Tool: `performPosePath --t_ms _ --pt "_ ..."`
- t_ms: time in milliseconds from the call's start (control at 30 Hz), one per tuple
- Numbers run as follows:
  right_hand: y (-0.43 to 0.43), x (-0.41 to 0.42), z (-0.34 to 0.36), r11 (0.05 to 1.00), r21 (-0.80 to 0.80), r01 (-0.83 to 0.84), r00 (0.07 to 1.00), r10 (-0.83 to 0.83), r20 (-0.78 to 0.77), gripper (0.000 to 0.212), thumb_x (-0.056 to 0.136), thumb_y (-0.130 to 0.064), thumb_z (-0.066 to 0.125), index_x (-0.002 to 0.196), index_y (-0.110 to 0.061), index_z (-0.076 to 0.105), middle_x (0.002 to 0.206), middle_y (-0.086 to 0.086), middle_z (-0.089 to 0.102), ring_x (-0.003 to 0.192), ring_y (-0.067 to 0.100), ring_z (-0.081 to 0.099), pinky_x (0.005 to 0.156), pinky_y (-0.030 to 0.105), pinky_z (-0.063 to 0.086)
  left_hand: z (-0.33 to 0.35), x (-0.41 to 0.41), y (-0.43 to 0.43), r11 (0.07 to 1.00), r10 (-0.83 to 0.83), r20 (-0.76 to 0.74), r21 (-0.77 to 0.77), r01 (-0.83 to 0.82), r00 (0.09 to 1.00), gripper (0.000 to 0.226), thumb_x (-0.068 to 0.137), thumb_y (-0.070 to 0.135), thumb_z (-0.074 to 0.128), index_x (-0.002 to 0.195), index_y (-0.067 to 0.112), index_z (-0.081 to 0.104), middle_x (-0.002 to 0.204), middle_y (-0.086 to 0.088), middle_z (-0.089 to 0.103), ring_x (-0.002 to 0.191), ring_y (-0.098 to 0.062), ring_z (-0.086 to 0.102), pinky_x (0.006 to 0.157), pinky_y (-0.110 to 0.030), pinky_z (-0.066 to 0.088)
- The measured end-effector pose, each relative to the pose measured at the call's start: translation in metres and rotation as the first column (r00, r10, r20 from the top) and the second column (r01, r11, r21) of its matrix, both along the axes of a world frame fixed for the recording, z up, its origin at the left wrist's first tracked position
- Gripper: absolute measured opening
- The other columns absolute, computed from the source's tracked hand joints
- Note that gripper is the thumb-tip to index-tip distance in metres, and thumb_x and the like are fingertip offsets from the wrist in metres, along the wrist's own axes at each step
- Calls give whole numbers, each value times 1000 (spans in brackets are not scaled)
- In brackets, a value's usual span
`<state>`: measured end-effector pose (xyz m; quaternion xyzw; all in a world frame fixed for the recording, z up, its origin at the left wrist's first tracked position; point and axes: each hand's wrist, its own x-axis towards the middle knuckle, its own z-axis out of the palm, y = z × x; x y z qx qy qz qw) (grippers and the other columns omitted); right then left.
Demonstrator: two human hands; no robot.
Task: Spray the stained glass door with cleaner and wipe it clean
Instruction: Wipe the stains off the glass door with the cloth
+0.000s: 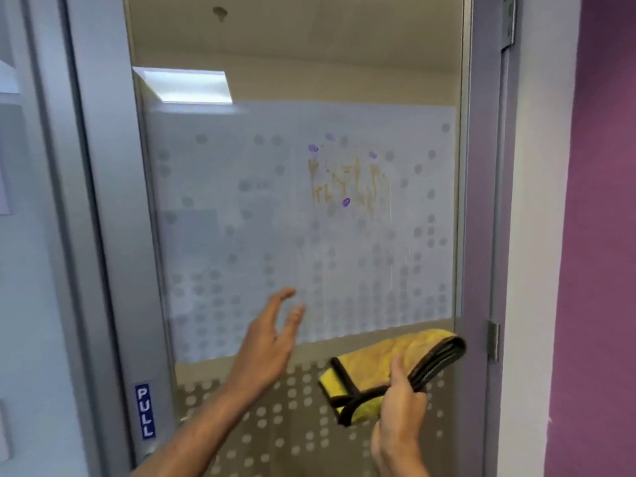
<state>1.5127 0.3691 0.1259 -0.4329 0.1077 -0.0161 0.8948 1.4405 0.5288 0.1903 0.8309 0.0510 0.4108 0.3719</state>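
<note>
The glass door [241, 235] fills the view, with a frosted panel dotted in grey. Brown drip stains [347, 185] and a few purple blots mark the panel at upper right of centre. My left hand [268, 342] is raised in front of the lower glass, fingers spread, holding nothing. My right hand [399, 418] is lower right and grips a folded yellow cloth [389, 359] with a dark trim, held just below the frosted panel. No spray bottle is in view.
A grey metal door frame [99, 235] runs down the left with a blue PULL sign [144, 411]. A hinge [494, 340] sits on the right frame, beside a purple wall [599, 235].
</note>
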Motion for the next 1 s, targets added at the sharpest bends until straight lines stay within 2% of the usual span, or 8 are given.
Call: performPosePath --t_ms 100,233,367,567,633,767,900,1000 --pt "13 44 21 995 -48 89 986 -81 145 38 100 -37 63 114 -2 67 85 0 57 80 22 56 79 40 41 23 27 60 969 203 174 102 -223 963 57 101 49 44 151 21 48 165 1 40 157 -14 29 126 -33 24" --pt "39 91 49 969 -87 232 905 -183 383 42 106 -31 54 143 -12 55 129 -1 61 123 26 58 108 46 46 51 67 117 875 332 310 251 -413 891 62 108 42 40 163 14 28 176 -6 17 164 -18 3 133 -42 8" --pt "65 148 69 912 -201 358 787 -179 590 53 109 -18 48 159 -28 35 169 -3 27 157 19 22 128 51 22 73 106 145 773 394 395 346 -532 830 68 108 45 33 165 12 20 177 -11 8 165 -20 -6 134 -41 -2" --pt "93 209 70 608 -541 581 666 26 745 87 79 -3 48 159 -32 31 174 5 6 161 27 1 123 64 6 88 148 156 589 493 520 391 -708 698 68 108 42 35 164 6 21 175 -18 10 165 -29 1 133 -50 -2" --pt "93 223 60 471 -578 666 627 66 776 89 78 -15 50 162 -33 25 174 7 4 160 30 2 121 64 11 87 155 160 526 530 553 381 -761 643 68 109 44 33 164 6 21 175 -18 11 165 -29 2 133 -52 2" --pt "80 253 48 281 -541 792 540 88 837 78 93 -71 41 160 -32 29 173 10 10 160 31 9 123 57 13 86 161 166 460 550 593 373 -806 589 69 109 45 32 165 7 20 176 -16 10 165 -29 4 133 -53 5" --pt "72 273 59 335 -460 822 482 22 876 87 77 -43 47 159 -18 34 172 18 12 159 39 9 123 65 14 86 162 166 435 558 609 364 -824 564 70 109 47 30 165 6 21 176 -16 12 164 -30 7 133 -52 5" --pt "77 277 67 363 -411 836 454 -35 890 94 67 -44 48 158 -18 38 171 19 16 158 41 11 123 64 14 85 164 166 415 565 619 359 -836 546 71 109 49 28 165 7 22 176 -15 12 165 -29 6 133 -50 3"
